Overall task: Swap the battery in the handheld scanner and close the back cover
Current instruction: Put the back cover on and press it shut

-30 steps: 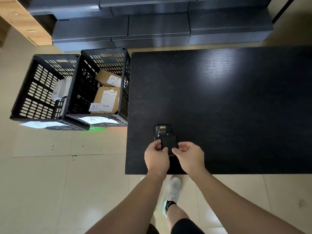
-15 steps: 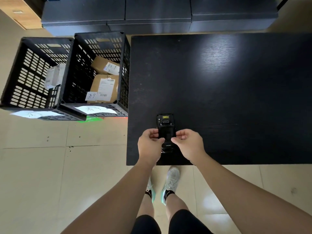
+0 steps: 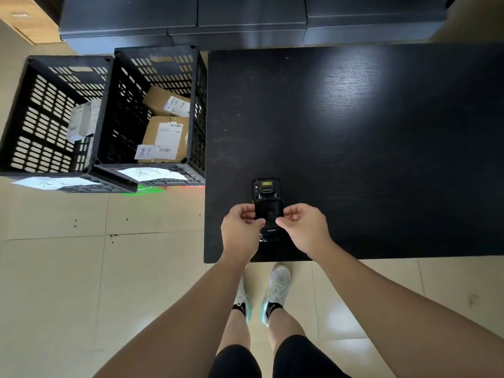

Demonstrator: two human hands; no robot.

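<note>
The black handheld scanner [image 3: 266, 190] lies face down on the black table [image 3: 368, 148], close to its front left corner. Its top end shows a yellow label and a scan window. A black back cover [image 3: 269, 210] sits flat on the body, with a small latch at its middle and white lettering below. My left hand [image 3: 239, 227] holds the scanner's left side, thumb tip on the cover. My right hand [image 3: 306, 227] holds the right side, its fingertip on the cover beside the latch. No loose battery is in sight.
Two black slotted crates stand on the floor left of the table: the nearer crate [image 3: 200, 110] holds cardboard parcels [image 3: 166, 137], the farther crate [image 3: 32, 110] a white package. Dark cabinets [image 3: 245, 20] run behind the table. My legs and shoes are below the table's front edge.
One second ago my hands held a black panel tilted over the scanner's lower half. It now lies flat on the scanner, and both hands have shifted to its sides.
</note>
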